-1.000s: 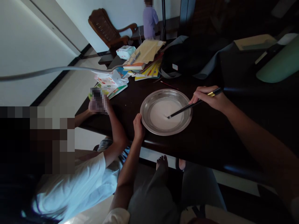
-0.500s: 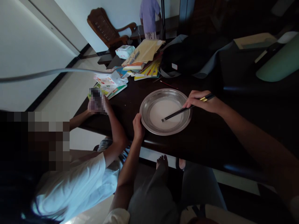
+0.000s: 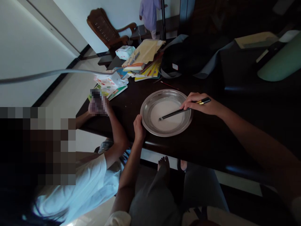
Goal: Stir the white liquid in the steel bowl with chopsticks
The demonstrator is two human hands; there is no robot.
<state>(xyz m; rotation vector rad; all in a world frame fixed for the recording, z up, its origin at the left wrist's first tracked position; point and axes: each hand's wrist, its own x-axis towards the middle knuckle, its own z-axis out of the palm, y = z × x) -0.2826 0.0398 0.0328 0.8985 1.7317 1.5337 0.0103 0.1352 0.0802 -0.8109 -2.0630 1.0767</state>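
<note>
The left hand (image 3: 139,128) clamps the round silver-metal basin (image 3: 146,116) at nine o'clock, likely steadying it on the dark glossy counter (image 3: 202,142), while the right hand's (image 3: 204,107) closed grip angles black gold-banded chopsticks (image 3: 171,114) into whitish liquid (image 3: 166,107).

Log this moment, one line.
left hand: holding bowl | right hand: holding chopsticks | chopsticks: tips touching pale liquid | bowl: on table

Right hand (image 3: 199,103) shifted left; chopsticks (image 3: 172,113) tips slid left across pale liquid (image 3: 164,108). Purple-shirted person (image 3: 148,14) moved, head now cut off.
</note>
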